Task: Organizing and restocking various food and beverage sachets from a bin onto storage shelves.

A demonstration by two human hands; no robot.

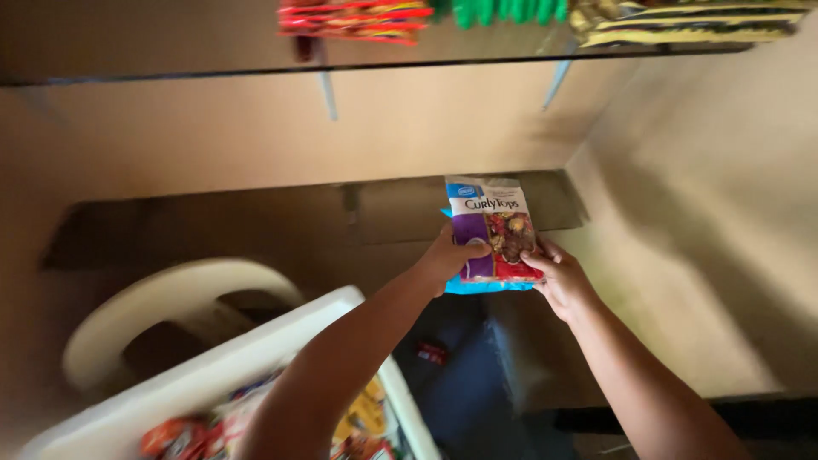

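Dim corner, tan walls. The back wall (256, 136) meets the side wall (716, 213) at the right, and I see a dark flat ledge (400, 209) running along the foot of the back wall. Overhead, a shelf (170, 47) crosses the top of the view on slanted brackets; red packets (354, 19), green packets (503, 10) and yellow-and-black packets (690, 21) lie along its front edge.

Both hands hold up a snack packet (492, 228), white, purple and red, upright and facing me, in front of the ledge near the corner. My left hand (452, 255) grips its lower left edge, thumb across the front. My right hand (558, 277) pinches its lower right corner, fingers closed on it. A blue packet (477, 286) peeks out behind and below the first one, caught in the same grip as far as I can tell.

Lower left, a white plastic chair (162, 311) stands close to the wall. A white bin (204, 379) sits just in front of it, its rim under my left forearm, with colourful wrappers (366, 417) inside. The floor (469, 383) between bin and side wall is dark; a small red item (432, 352) lies there, too blurred to identify.

Open room: the gap between ledge and shelf is wide and unobstructed ahead of the packet. To the right the side wall is near; to the left, chair and bin crowd the space.
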